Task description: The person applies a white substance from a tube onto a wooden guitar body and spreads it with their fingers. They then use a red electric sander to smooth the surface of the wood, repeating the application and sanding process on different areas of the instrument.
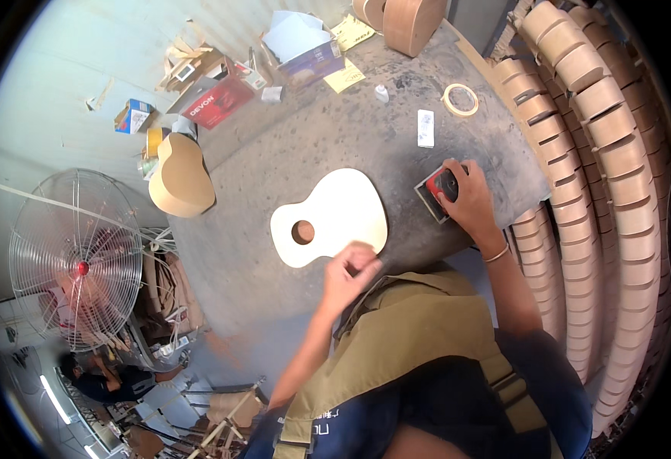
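Dusty grey workbench in a workshop, cage fan far left | one pale guitar top, one tape roll beyond right hand | left hand pinched narrow at the top's near edge | right hand closed over red-black sanding block, just right of the top

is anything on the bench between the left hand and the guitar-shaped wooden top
Nothing visible. The left hand is already at the lower edge of the pale guitar top, apparently touching it. The right hand rests apart on a red and black sanding block, to the right.
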Demonstrator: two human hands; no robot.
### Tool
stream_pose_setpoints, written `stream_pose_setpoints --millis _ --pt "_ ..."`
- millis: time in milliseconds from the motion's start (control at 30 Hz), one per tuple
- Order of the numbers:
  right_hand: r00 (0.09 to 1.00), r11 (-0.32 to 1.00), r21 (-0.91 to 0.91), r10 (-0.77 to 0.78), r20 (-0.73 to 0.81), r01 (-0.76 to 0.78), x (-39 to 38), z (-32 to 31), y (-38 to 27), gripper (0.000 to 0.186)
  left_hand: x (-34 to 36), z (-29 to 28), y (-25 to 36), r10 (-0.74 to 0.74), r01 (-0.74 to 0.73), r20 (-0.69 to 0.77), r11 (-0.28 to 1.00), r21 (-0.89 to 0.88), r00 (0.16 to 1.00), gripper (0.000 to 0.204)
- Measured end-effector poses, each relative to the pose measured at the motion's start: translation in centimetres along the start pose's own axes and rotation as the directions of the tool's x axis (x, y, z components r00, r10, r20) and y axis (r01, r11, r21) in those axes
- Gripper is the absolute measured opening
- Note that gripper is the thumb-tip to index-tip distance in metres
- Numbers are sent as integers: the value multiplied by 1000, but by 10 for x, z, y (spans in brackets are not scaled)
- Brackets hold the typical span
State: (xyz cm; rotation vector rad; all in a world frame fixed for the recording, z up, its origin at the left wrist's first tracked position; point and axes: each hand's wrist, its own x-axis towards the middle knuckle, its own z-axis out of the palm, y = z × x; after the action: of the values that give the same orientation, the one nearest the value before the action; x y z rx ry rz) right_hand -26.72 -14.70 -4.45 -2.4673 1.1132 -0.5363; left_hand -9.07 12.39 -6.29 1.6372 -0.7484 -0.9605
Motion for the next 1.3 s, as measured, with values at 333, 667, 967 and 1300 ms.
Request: stream_pose_setpoints --millis 333,667,967,1300 --pt "1000 1000 3 16 -7 -16 9 18 9 68 121 -69 -4 252 -142 -17 597 789 967 117" --pt "999 999 -27 30 11 -30 13 17 8 82 138 -76 -3 17 -6 -10 735 678 1000 136" --pt "994 986 -158 -41 101 57 32 9 -10 82 148 -75 20 -62 44 -2 684 728 998 125" --pt "924 882 317 -381 41 349 179 85 -129 50 161 -95 -29 261 -164 -48 728 666 964 94"
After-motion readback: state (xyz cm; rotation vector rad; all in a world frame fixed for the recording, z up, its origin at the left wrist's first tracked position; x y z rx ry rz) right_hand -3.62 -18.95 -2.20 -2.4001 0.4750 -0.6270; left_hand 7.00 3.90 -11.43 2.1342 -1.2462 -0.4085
